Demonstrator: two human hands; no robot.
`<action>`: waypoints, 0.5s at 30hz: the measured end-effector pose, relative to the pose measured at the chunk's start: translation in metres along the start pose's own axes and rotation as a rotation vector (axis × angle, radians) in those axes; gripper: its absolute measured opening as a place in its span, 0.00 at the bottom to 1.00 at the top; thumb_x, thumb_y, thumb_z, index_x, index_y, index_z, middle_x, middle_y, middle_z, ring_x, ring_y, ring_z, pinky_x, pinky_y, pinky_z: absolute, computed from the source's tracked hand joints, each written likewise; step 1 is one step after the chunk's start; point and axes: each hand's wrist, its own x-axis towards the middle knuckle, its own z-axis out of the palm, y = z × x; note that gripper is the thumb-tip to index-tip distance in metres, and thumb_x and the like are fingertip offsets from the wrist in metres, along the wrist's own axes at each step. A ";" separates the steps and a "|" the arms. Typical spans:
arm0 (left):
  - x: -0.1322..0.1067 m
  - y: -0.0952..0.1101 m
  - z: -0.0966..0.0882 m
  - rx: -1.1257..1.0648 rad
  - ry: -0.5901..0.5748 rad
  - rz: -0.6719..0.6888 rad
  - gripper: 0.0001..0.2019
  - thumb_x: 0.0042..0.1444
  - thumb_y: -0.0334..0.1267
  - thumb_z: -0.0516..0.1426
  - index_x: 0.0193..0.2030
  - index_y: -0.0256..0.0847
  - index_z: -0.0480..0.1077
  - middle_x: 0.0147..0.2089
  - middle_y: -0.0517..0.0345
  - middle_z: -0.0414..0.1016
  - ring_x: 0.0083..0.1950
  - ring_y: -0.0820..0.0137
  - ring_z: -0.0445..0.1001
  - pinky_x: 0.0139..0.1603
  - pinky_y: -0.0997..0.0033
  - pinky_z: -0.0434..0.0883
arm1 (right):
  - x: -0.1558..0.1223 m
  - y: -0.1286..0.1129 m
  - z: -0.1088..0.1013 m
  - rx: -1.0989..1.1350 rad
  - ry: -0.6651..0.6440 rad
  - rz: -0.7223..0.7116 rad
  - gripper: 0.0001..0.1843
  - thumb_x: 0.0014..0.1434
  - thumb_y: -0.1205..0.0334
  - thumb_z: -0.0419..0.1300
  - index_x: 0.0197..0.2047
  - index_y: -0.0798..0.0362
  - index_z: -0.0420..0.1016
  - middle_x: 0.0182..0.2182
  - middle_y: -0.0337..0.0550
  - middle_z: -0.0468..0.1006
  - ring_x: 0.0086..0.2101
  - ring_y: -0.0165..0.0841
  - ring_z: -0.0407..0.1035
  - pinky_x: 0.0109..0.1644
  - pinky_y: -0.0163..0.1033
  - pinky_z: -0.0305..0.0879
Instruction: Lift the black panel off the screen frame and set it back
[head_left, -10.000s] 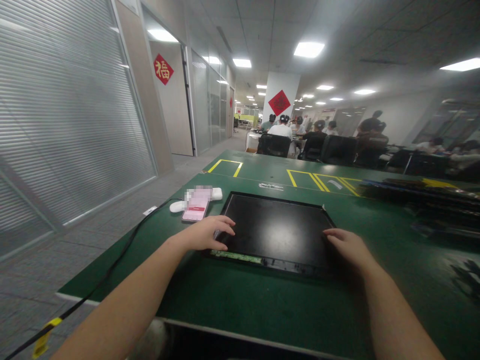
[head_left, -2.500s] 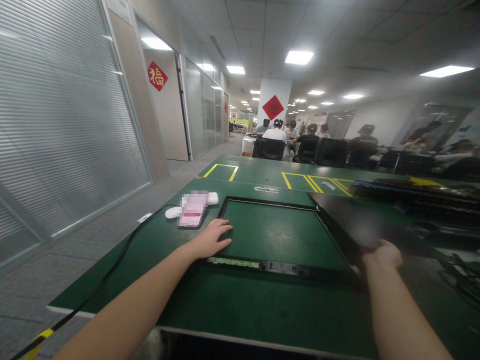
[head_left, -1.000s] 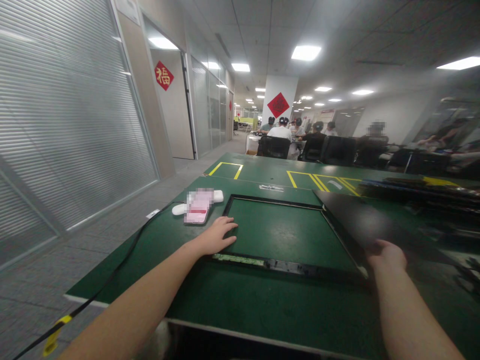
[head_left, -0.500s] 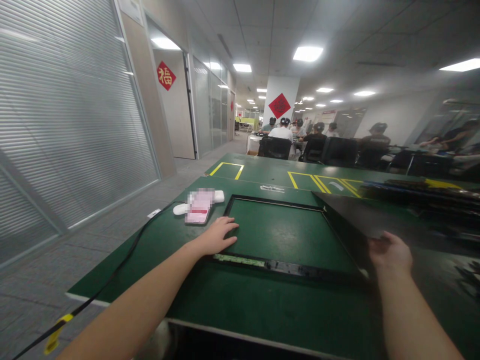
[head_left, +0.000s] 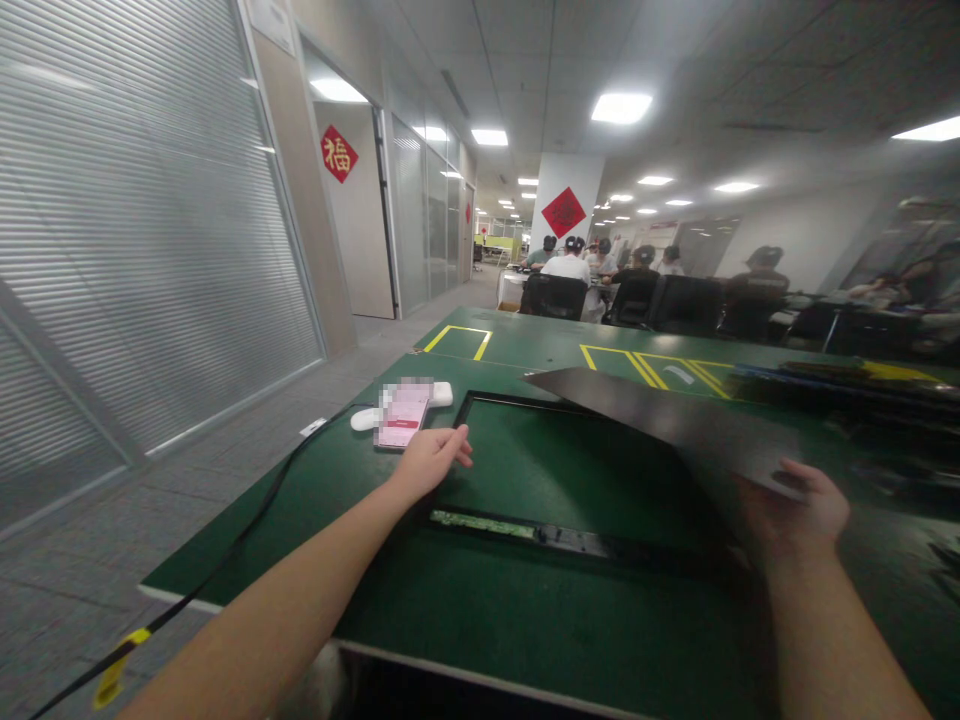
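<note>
A black rectangular frame (head_left: 525, 528) lies flat on the green table (head_left: 525, 620), with bare table showing through its middle. My left hand (head_left: 429, 459) hovers just above the frame's left edge, fingers stretched out and holding nothing. My right hand (head_left: 789, 508) grips the near edge of a thin dark panel (head_left: 667, 418). That panel is lifted off the table and reaches leftward over the frame's right half.
A pink phone (head_left: 403, 416) on a white pad lies left of the frame, with a black cable (head_left: 247, 525) running off the table's left edge. Dark stacked parts (head_left: 847, 395) fill the right side. Several seated people (head_left: 574, 265) work at far tables.
My right hand has swung the dark panel from the right side back over the frame. My left hand has lifted off the frame's left edge.
</note>
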 end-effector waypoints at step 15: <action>0.007 0.008 -0.003 -0.906 0.006 -0.324 0.19 0.66 0.48 0.50 0.49 0.34 0.73 0.51 0.41 0.80 0.49 0.62 0.80 0.54 0.60 0.74 | -0.010 -0.006 -0.006 0.003 -0.043 0.020 0.11 0.40 0.68 0.56 0.30 0.56 0.76 0.34 0.45 0.79 0.31 0.38 0.73 0.38 0.50 0.75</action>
